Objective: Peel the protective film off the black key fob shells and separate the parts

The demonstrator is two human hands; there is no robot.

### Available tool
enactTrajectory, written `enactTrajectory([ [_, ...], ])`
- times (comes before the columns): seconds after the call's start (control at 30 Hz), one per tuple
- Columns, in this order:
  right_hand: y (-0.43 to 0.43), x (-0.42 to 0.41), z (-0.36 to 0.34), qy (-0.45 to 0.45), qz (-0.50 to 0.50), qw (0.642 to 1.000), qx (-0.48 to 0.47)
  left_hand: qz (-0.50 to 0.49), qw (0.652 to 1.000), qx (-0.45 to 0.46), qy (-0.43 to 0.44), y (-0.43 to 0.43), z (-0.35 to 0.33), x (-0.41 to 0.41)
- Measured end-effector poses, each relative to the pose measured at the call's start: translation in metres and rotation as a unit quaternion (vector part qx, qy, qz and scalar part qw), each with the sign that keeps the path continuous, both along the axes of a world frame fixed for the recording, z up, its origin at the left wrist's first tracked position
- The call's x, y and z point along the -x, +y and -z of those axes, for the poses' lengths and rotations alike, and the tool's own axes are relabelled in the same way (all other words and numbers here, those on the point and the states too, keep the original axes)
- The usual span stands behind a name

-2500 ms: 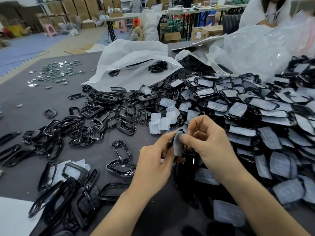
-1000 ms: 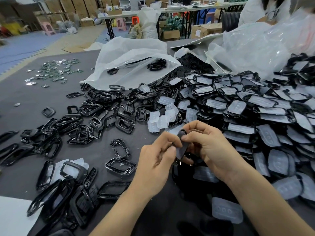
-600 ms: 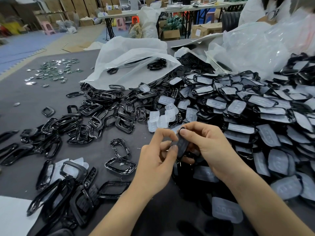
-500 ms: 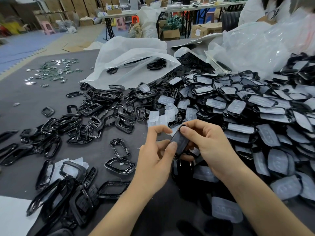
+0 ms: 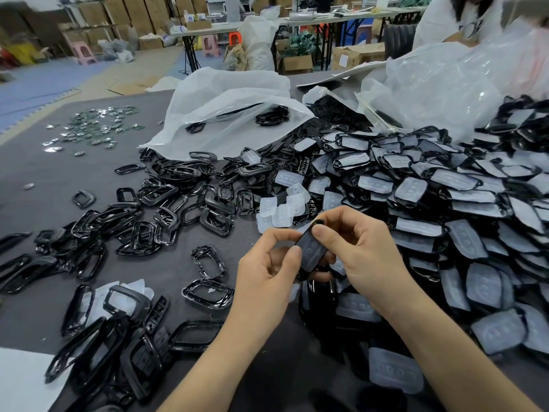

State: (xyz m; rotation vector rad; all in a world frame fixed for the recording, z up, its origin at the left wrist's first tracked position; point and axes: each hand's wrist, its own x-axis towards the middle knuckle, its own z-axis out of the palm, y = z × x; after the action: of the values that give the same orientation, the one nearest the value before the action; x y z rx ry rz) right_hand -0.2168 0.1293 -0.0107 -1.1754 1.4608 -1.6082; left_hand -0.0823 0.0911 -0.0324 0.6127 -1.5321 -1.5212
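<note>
**At the grey table: both your hands on one shell**

At the far left of the grey table (image 5: 44, 179), toward the back edge, small green boards (image 5: 98, 126) lie scattered, and a white sheet (image 5: 17, 382) covers the near-left corner. Moving right, black frames (image 5: 166, 209) are strewn across the surface, some overlapping, some lying apart. Behind them a white bag (image 5: 225, 114) lies slumped open with a few black parts on or in it. Just right of the frames, a small cluster of clear pads (image 5: 285, 206) sits against the edge of the big pile.

Your left hand (image 5: 267, 281) comes next, raised above the table in front of you. Its fingers are curled, with the thumb and forefinger tips closed against the left edge of the key fob shell (image 5: 312, 248). Whether they pinch the film or the shell itself, I cannot tell. The shell is up in the air between your two hands, tilted, its dimpled face turned toward you and a small loop at its top end. Your right hand (image 5: 362, 257) grips it from the other side: the thumb presses on the face near the top, and the other fingers curl round behind.

To the right, a heap of film-covered shells (image 5: 463, 185) fills the table to the edge of view, lying one on another. Behind the heap sits a crumpled clear bag (image 5: 439, 84).
</note>
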Motion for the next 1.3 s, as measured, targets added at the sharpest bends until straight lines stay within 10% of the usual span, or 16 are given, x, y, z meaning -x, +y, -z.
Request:
enactTrajectory([
  [0.27, 0.001, -0.003, 0.002, 0.006, -0.01, 1.0, -0.014, -0.139, 0.969, 0.165, -0.118, -0.008, 0.009, -0.002],
  [0.63, 0.0, 0.0, 0.002, 0.05, 0.015, 0.999, -0.006, -0.026, 0.999, 0.004, -0.044, -0.005, 0.005, -0.001],
  [0.97, 0.002, 0.017, 0.002, -0.064, 0.013, 0.996, -0.061, -0.085, 0.89, 0.413, -0.176, -0.011, 0.008, -0.004],
  [1.13, 0.002, 0.015, 0.002, -0.09, -0.007, 0.992, -0.083, -0.062, 0.898, 0.407, -0.157, -0.011, 0.006, -0.004],
  [1.3, 0.005, 0.009, -0.005, -0.124, -0.071, 0.988, -0.061, -0.08, 0.987, 0.111, -0.084, -0.012, -0.006, -0.006],
])
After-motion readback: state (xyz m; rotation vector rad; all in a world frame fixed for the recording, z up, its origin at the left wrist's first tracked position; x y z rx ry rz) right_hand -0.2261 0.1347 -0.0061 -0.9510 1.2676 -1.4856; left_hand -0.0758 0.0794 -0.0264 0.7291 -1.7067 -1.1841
